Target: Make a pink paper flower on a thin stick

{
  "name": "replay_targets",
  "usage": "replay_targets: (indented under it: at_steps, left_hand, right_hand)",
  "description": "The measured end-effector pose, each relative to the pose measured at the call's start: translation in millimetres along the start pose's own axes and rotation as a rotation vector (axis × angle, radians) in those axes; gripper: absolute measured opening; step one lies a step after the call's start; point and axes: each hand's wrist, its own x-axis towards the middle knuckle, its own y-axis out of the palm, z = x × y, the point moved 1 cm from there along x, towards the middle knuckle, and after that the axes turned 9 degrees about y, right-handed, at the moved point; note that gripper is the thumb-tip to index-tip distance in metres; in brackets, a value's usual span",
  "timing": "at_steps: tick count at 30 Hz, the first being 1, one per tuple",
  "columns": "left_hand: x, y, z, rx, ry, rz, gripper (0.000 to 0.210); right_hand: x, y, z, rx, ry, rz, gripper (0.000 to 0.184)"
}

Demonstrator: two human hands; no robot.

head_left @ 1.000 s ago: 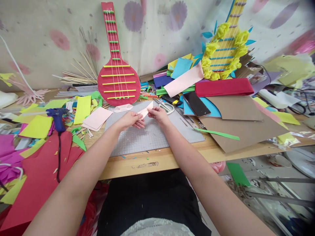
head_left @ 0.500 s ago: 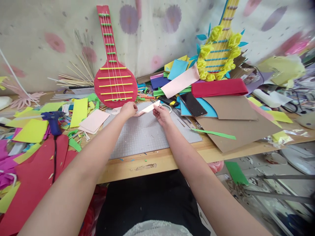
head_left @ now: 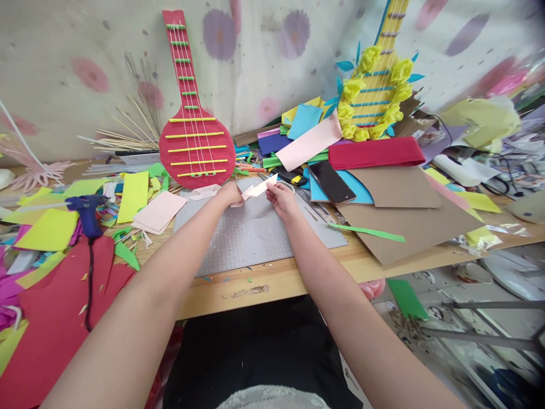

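Note:
A folded strip of pale pink paper [head_left: 259,188] is held between my hands above the grey cutting mat [head_left: 251,238]. My right hand [head_left: 281,197] pinches its right end between thumb and fingers. Curled around the strip's middle is my left hand [head_left: 230,195], its fingertips partly hidden behind the hand. A pale pink folded piece [head_left: 204,192] shows left of that hand; whether it joins the strip I cannot tell. Behind stands a red paper lute [head_left: 197,146] with yellow bars and white strings. Two pale pink sheets [head_left: 158,211] lie left of the mat.
A blue glue gun [head_left: 87,213] stands at the left among paper scraps. Right of the mat lie a black phone [head_left: 332,182], brown cardboard [head_left: 409,227] and a green strip [head_left: 370,232]. A yellow paper instrument with flowers [head_left: 374,96] leans at the back.
My left hand has turned and shifted slightly along the strip, showing more folded paper between the hands. My right hand keeps its pinch. The whole view has moved a little.

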Motion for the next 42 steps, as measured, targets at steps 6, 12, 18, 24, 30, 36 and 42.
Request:
replay_targets:
  at_steps: [6,12,18,24,30,36,42]
  left_hand:
    - [-16.1,0.9,-20.0,0.466,-0.105,-0.035,0.057]
    - [-17.9,-3.4,-33.0,0.494,-0.146,0.052,0.036]
    - [-31.9,1.2,-26.5,-0.038,-0.098,-0.03,0.008]
    - [-54.5,7.3,-9.5,-0.721,-0.071,-0.065,0.01]
    - [-72.3,12.8,-0.2,-1.013,-0.112,-0.015,0.014]
    - [-85.0,18.2,0.0,-1.029,-0.116,0.021,0.024]
    - [-85.0,19.6,3.8,-1.033,-0.084,0.011,0.022]
  right_hand:
    - [-1.6,0.8,-0.4,-0.005,0.005,-0.023,0.029]
    - [-0.2,-0.7,-0.1,-0.046,-0.005,-0.018,0.031]
    - [-3.4,1.7,-0.1,-0.242,-0.074,0.07,0.036]
    - [-11.0,12.7,-7.5,-0.409,-0.142,0.181,0.034]
    - [-16.7,24.0,-17.3,-0.501,-0.184,0.301,0.032]
    - [-15.9,26.7,-22.8,-0.581,-0.23,0.279,0.028]
    - [-16.1,28.5,-25.2,-0.551,-0.186,0.243,0.03]
